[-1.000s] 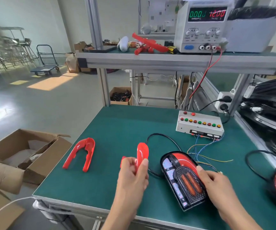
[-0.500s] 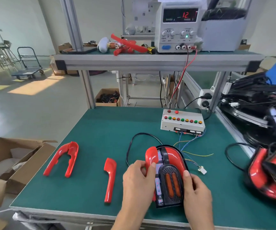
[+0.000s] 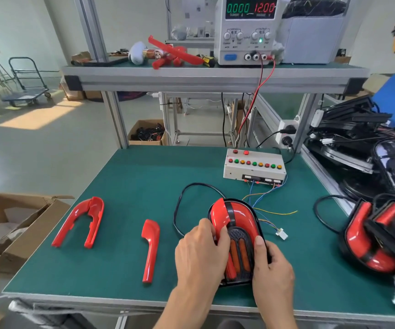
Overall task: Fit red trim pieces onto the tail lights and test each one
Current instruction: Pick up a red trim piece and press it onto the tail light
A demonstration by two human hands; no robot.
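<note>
Near the table's front edge, the left hand [image 3: 202, 254] pinched a red trim piece [image 3: 220, 218] against the tail light [image 3: 241, 236] while the right hand [image 3: 271, 263] gripped its right side; even pressure along the seam looked the surest way to seat it.

Two bare hands and forearms come in from the bottom edge, left hand [image 3: 201, 254] and right hand [image 3: 271, 264]. No gloves, rings, watch or wristband on either (sleeves, if any, end out of view below the frame). Fingernails are short and unpainted where they show, clearest on the right thumb, and the forearms are bare all the way down to the frame edge.
</note>
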